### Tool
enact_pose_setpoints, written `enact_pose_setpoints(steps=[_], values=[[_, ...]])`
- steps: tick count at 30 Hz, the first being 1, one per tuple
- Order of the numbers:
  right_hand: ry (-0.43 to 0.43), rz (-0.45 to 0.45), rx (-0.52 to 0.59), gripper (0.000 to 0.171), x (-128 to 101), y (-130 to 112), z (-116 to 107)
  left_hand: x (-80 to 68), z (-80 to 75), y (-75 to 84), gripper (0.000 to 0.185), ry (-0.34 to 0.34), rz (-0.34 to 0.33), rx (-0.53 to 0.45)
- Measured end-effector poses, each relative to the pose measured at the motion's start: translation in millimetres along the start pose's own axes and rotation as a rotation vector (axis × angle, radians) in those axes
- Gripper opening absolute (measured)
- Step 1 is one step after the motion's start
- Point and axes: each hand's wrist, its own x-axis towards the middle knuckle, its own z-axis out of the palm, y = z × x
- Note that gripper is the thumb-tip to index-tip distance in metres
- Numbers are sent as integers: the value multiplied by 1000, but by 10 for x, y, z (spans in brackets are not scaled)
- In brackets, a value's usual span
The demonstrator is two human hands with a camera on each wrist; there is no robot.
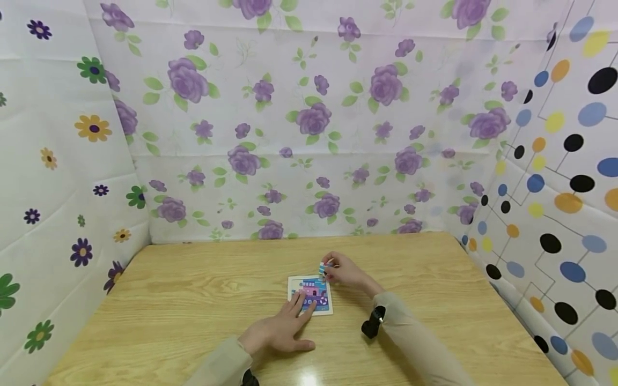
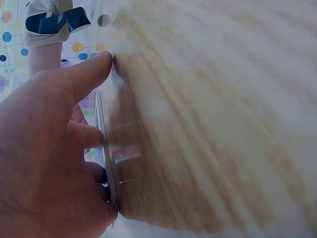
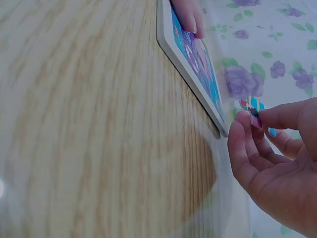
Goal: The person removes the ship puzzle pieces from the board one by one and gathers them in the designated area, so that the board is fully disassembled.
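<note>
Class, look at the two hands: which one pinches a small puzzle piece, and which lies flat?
The right hand pinches the small piece; the left hand rests flat on the puzzle board.

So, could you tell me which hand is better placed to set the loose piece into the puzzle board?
Probably the right hand: it pinches the puzzle piece just beyond the puzzle board. The left hand rests flat on the board.

The wooden worktop (image 1: 193,300) lies bare to the left, right and front of the puzzle board (image 1: 311,295), so a hand could pass on any of those sides. The left hand (image 1: 282,329) lies over the board's near edge and the right hand (image 1: 345,272) crowds its far right corner. Flowered sheets (image 1: 299,134) wall off the back and sides, apparently right down to the worktop.
</note>
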Motion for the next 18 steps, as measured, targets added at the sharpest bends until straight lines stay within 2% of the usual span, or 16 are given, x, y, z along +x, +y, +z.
enact_pose_setpoints(steps=[18], values=[[13,39,-8,15,-163,66,-233,-4,12,9,90,5,-6,10]])
